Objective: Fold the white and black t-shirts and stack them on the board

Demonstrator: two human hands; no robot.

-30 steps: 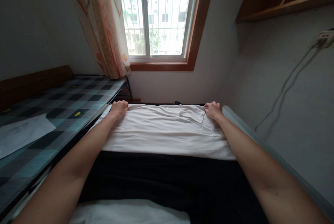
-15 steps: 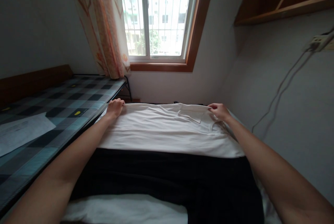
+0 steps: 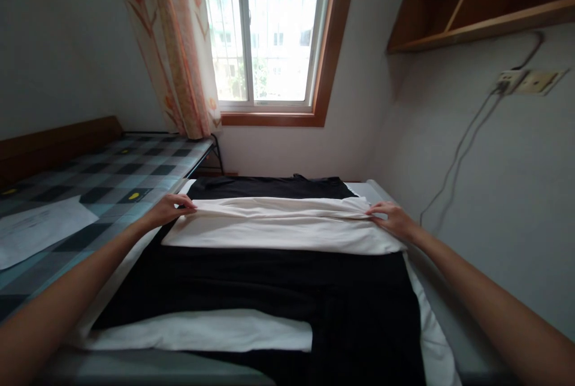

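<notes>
A white shirt lies sideways in a long band, its far part folded over toward me. My left hand pinches the fold at its left end, with the fingers closed on the cloth. At the right end, my right hand grips the same fold between thumb and fingers. Beneath the shirt is a black garment, showing both beyond the band and in front of it. A strip of white cloth lies near me against the black, and more white cloth shows along the right side.
On the left stands a bed with a checked mattress, a sheet of paper on it. Ahead are a window and a flowered curtain. A wooden shelf and a socket with a cable are on the right wall.
Both hands have drawn the shirt's far edge toward me and folded it over. Black cloth now shows beyond it. The view has turned slightly to the right.
</notes>
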